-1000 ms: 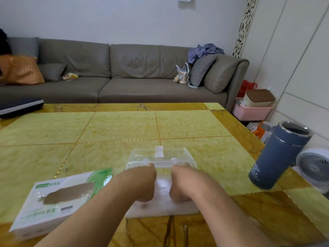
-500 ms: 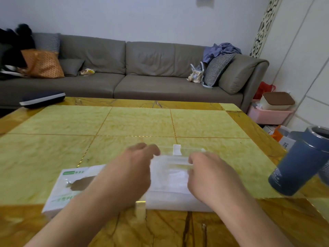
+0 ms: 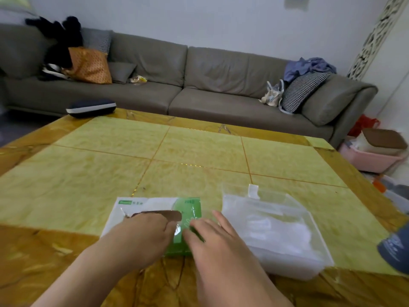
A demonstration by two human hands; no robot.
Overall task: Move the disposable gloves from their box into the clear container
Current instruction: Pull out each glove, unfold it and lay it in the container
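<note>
The white and green glove box lies flat near the table's front edge. My left hand lies on top of it, with fingers bent down at the dark slot; whether they grip gloves is hidden. My right hand rests with straight fingers against the box's green end. Just right of the box sits the clear container, holding a pile of translucent disposable gloves.
A blue tumbler stands at the right edge, close to the container. A dark case lies on the table's far left corner. A grey sofa runs behind the yellow-green table. A pink basket sits on the floor at right.
Both hands left the clear container, where they pressed on the gloves, and moved left onto the glove box. The view has turned left.
</note>
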